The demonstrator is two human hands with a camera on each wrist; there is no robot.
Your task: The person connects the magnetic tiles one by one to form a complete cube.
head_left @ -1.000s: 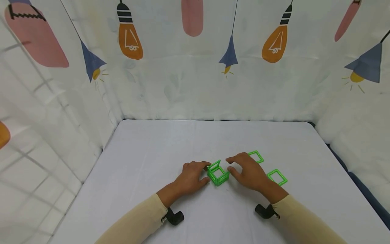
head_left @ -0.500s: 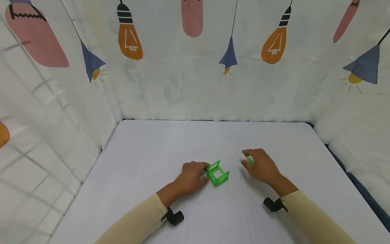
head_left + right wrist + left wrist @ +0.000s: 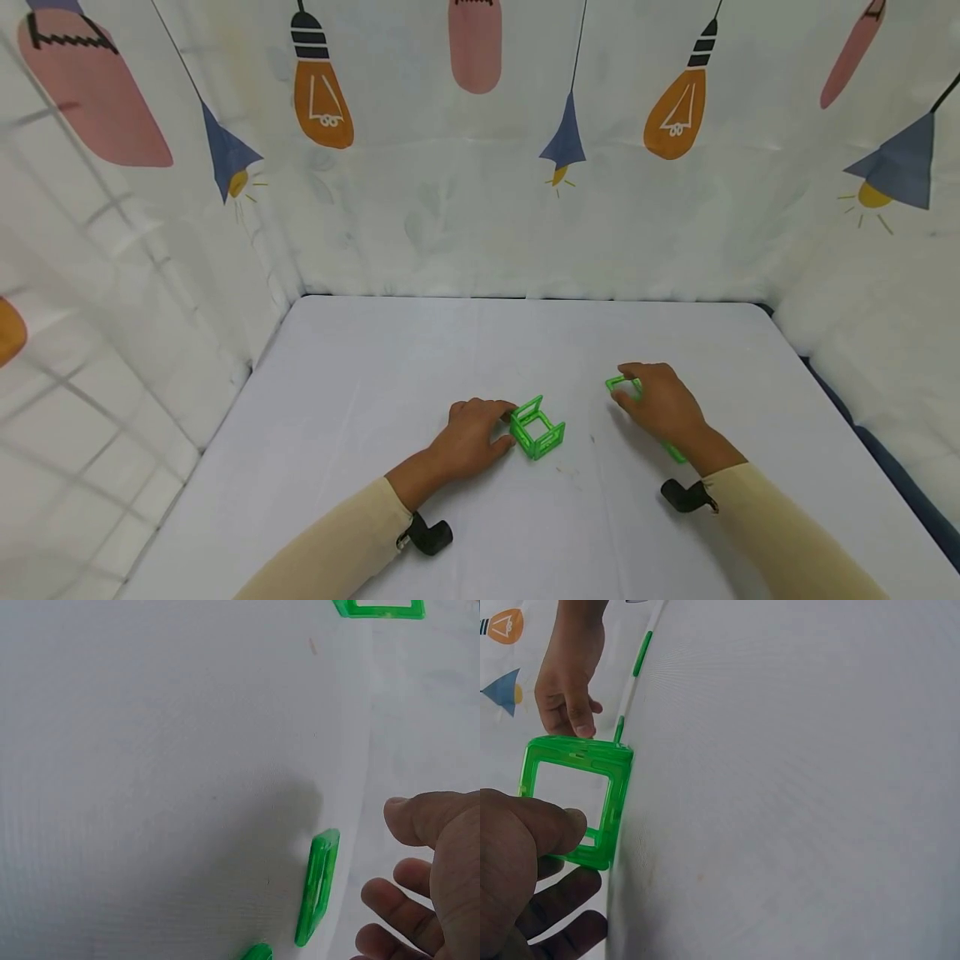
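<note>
**Steadying a green box [image 3: 536, 446] on the bench [image 3: 420, 350]**

Sits near mid-bench, open at the top, taking 12 o'clock as the far edge in the head view. Pinches the box lightly at its 9 o'clock side with the left hand [image 3: 472, 437]. Holds nothing in the right hand [image 3: 663, 406], with thumb and fingers parted near the far loose frame [image 3: 616, 380], at 2 o'clock from the box. Hides the near loose frame [image 3: 674, 452] partly under the right wrist, just past 3 o'clock.

Looks light and stiff, probably smooth hard plastic, a little slippery, and likelier to come apart at its joined edges than to crack. Best taken low, by the base corners; for a loose frame, by two opposite bars.

Points one corner to 6 o'clock and seems to open toward 1 or 2 o'clock as well as upward. Shows no clear long axis, with sides much alike in length.
</note>
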